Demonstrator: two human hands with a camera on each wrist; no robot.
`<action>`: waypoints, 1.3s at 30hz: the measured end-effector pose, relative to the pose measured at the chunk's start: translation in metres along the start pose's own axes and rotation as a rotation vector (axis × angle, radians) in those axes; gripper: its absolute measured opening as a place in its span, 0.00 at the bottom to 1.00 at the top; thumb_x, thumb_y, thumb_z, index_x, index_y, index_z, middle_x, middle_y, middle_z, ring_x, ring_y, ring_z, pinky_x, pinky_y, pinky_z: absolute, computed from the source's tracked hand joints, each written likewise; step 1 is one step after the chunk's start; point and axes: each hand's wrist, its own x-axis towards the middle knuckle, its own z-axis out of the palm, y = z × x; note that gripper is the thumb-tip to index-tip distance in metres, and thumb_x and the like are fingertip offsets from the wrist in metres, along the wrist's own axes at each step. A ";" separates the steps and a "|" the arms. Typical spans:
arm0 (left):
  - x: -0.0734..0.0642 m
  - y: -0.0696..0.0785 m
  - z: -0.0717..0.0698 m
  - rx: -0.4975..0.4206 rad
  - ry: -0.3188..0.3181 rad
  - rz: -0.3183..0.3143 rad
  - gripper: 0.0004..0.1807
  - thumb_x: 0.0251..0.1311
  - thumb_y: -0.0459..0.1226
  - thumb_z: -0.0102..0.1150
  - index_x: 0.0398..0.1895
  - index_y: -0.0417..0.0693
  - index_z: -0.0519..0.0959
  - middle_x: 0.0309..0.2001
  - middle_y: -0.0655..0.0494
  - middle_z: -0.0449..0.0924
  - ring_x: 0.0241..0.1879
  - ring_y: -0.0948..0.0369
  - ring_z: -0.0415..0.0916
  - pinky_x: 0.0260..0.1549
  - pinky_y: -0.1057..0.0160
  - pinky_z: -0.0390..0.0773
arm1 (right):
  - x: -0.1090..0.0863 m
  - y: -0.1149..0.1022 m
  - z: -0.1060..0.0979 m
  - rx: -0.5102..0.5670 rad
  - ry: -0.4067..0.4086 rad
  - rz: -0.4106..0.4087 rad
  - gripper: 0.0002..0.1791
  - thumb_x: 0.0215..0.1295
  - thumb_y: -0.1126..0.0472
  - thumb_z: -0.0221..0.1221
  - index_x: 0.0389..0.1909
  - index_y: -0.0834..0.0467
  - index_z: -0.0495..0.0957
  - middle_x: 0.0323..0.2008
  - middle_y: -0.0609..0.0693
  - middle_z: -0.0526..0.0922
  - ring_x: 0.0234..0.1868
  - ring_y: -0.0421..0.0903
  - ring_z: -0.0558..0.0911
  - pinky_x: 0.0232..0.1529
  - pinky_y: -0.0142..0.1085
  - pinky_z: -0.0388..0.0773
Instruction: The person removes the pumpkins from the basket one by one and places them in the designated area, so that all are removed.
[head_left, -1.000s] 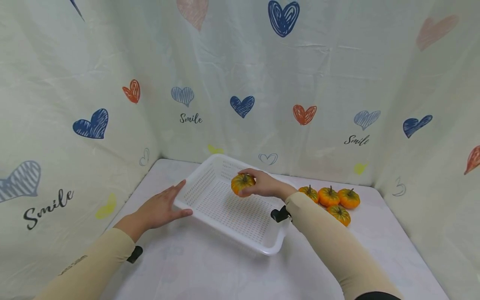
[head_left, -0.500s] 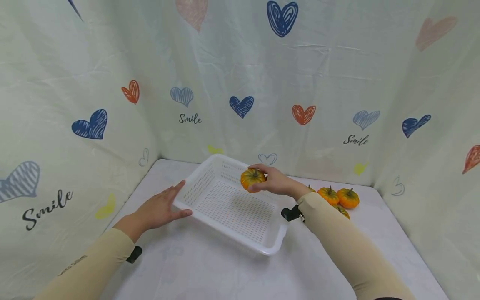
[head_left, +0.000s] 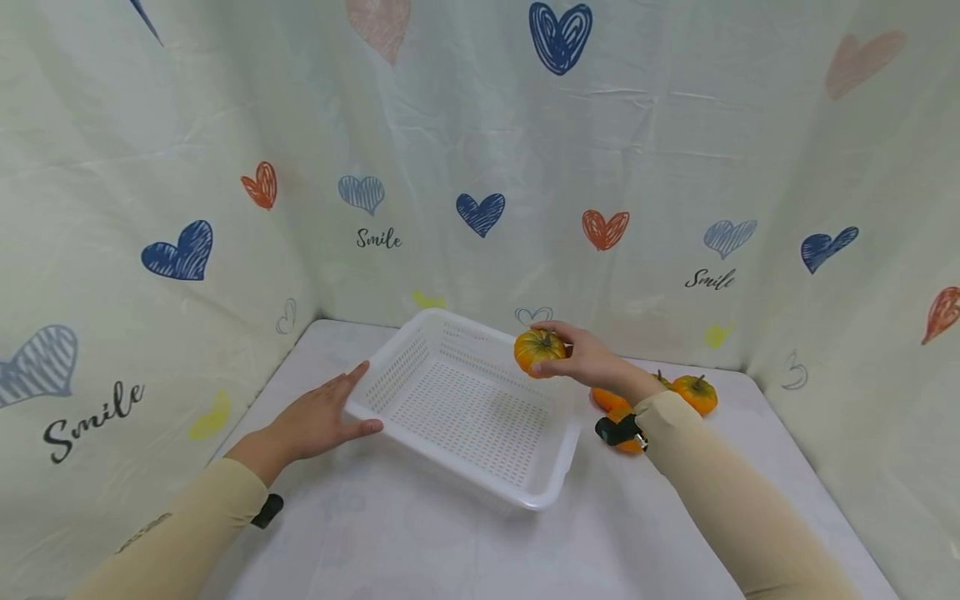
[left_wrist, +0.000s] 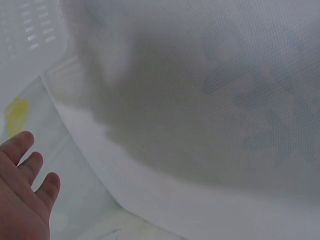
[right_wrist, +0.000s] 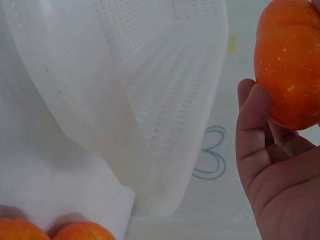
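Note:
A small orange-and-green pumpkin (head_left: 538, 352) with a stem is gripped by my right hand (head_left: 588, 360), thumb at its near side and fingers behind it. It hangs over the right end of a white perforated plastic basket (head_left: 480, 477); its smooth orange underside shows in the right wrist view. My left hand (head_left: 315, 417) rests at the basket's left corner, thumb and fingers spread and nearly straight along the rim. In the left wrist view, several of its fingers (left_wrist: 32, 167) are extended with nothing between them. Right of the basket lie several more pumpkins (head_left: 696, 394), partly hidden by my right forearm.
The basket stands askew on a white-covered table (head_left: 420, 550). Behind and beside the table hangs a pale curtain (head_left: 660, 308) printed with hearts and "Smile". Dark wrist devices (head_left: 621, 431) are strapped on both arms.
My right hand has moved right with the pumpkin, from over the basket's middle to its right end. My left hand and the basket stay put. Different pumpkins now show around my right forearm.

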 end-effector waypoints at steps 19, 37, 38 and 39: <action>0.002 0.001 -0.002 0.001 0.015 0.012 0.64 0.53 0.76 0.49 0.80 0.45 0.44 0.73 0.32 0.55 0.69 0.34 0.57 0.63 0.36 0.61 | -0.059 0.031 -0.045 -0.033 0.103 0.049 0.42 0.62 0.45 0.68 0.75 0.48 0.61 0.63 0.57 0.72 0.59 0.58 0.74 0.57 0.53 0.75; 0.000 0.005 -0.005 -0.005 0.001 0.009 0.66 0.49 0.80 0.43 0.80 0.45 0.43 0.73 0.32 0.55 0.69 0.34 0.57 0.64 0.36 0.60 | -0.121 0.080 -0.084 -0.081 0.222 0.160 0.43 0.66 0.44 0.64 0.76 0.50 0.56 0.63 0.61 0.69 0.59 0.63 0.72 0.53 0.55 0.77; 0.000 0.005 -0.005 -0.005 0.001 0.009 0.66 0.49 0.80 0.43 0.80 0.45 0.43 0.73 0.32 0.55 0.70 0.34 0.56 0.64 0.36 0.60 | -0.124 0.083 -0.086 -0.087 0.230 0.162 0.43 0.66 0.44 0.64 0.77 0.52 0.56 0.64 0.62 0.68 0.59 0.64 0.71 0.53 0.58 0.77; -0.001 0.004 -0.005 -0.007 0.002 0.010 0.66 0.49 0.80 0.43 0.80 0.45 0.43 0.73 0.32 0.55 0.70 0.34 0.56 0.64 0.36 0.60 | -0.128 0.087 -0.087 -0.088 0.235 0.162 0.43 0.67 0.45 0.64 0.77 0.53 0.56 0.65 0.63 0.67 0.59 0.64 0.71 0.54 0.59 0.76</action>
